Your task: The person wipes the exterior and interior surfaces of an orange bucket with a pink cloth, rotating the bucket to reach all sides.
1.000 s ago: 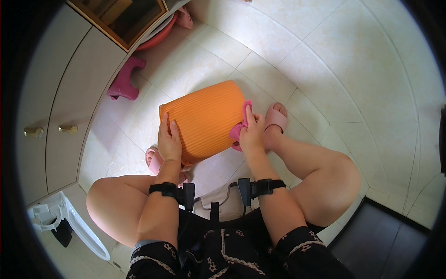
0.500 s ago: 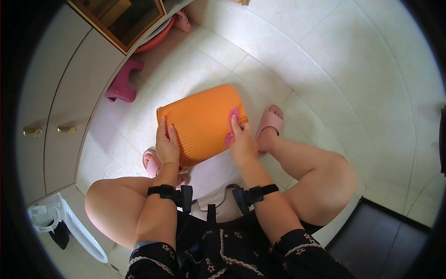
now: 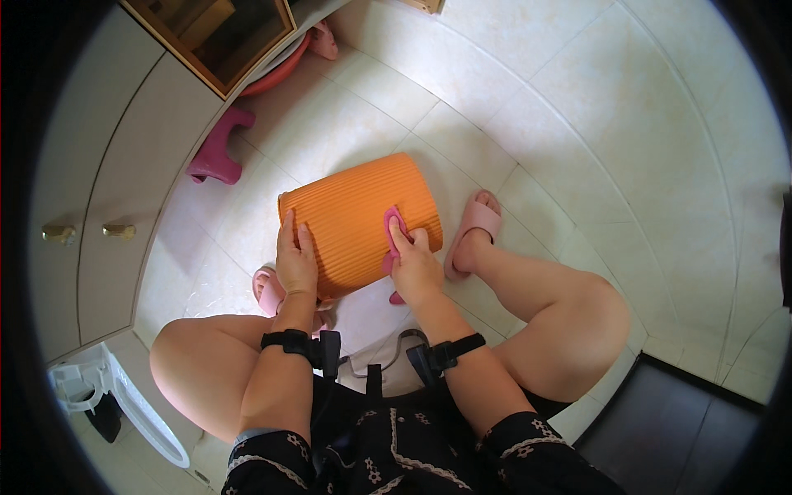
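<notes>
Container (image 3: 351, 210), orange, apart from left edge of floor (image 3: 371, 107); left grip (image 3: 297, 260) spread against it, right grip (image 3: 418, 268) pinches pink cloth (image 3: 393, 221) on it.

**A wide view down from the head**

The left of two side-by-side fisheye cameras on the person's head looks down and forward. The black patterned top (image 3: 392, 437) lies nearest the lens, along the lower edge; the left hand (image 3: 295, 260) and right hand (image 3: 419, 271) show mid-frame, farther off. Tiled floor (image 3: 375, 95) spreads beyond them, and cupboard doors (image 3: 124, 173) bend along the dark-rimmed left side.
</notes>
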Motion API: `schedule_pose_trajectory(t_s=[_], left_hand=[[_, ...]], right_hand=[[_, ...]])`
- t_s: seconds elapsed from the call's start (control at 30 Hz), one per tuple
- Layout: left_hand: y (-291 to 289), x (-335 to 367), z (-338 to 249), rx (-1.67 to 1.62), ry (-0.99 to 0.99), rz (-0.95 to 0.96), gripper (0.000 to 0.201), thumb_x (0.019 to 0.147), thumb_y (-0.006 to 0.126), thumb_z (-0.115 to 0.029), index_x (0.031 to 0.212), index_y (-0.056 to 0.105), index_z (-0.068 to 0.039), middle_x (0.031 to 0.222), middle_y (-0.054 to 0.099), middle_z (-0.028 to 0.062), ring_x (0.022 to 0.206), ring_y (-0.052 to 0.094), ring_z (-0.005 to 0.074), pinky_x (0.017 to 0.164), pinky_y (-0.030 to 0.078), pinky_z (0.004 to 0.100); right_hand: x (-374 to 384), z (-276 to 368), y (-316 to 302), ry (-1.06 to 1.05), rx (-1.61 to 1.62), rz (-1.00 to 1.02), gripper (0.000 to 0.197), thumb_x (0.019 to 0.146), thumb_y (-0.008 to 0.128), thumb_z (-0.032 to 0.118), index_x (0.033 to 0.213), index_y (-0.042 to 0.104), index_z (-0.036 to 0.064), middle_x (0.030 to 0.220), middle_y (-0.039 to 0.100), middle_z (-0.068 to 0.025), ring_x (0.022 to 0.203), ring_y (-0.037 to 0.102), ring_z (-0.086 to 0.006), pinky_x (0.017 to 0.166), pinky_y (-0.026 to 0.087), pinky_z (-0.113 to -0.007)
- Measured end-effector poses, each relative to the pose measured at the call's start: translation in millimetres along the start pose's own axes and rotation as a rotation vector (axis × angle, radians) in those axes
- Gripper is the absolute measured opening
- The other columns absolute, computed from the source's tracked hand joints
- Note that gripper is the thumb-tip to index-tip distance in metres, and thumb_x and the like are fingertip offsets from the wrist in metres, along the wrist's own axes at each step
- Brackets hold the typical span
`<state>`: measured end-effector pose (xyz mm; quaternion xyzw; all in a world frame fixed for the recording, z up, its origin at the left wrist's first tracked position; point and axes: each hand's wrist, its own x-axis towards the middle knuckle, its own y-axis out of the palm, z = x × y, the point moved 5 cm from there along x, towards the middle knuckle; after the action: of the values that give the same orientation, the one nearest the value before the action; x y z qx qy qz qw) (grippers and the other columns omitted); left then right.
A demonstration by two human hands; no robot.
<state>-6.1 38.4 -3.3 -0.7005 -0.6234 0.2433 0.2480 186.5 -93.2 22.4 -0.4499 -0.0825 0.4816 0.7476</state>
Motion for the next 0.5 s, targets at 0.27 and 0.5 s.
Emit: schedule_pose_trajectory(t_s=[0.27,0.5], left_hand=[[6.8,-1.8,2.2,-0.03,0.019,0.002,0.041,0.099,0.045,-0.03,0.135,0.048,-0.01,0.131,0.055,0.014,0.119,0.054,0.029,0.097,0.043,0.0323],[0.8,-1.5,-3.2,0.013,0.018,-0.003,0.041,0.099,0.046,-0.029,0.135,0.049,-0.01,0.13,0.055,0.0146,0.118,0.054,0.0294,0.097,0.043,0.0324]], right_hand=[[19.3,-28.3,-18.0,0.093,-0.065,-0.101,0.064,0.082,0.057,0.007,0.137,0.045,0.0357,0.114,0.049,-0.0098,0.096,0.06,-0.0305,0.076,0.05,-0.043],[8.1,-10.2,-14.2,0.048,-0.067,-0.048,0.061,0.083,0.057,0.009,0.138,0.046,0.0344,0.111,0.051,-0.0081,0.099,0.06,-0.0303,0.077,0.05,-0.042]])
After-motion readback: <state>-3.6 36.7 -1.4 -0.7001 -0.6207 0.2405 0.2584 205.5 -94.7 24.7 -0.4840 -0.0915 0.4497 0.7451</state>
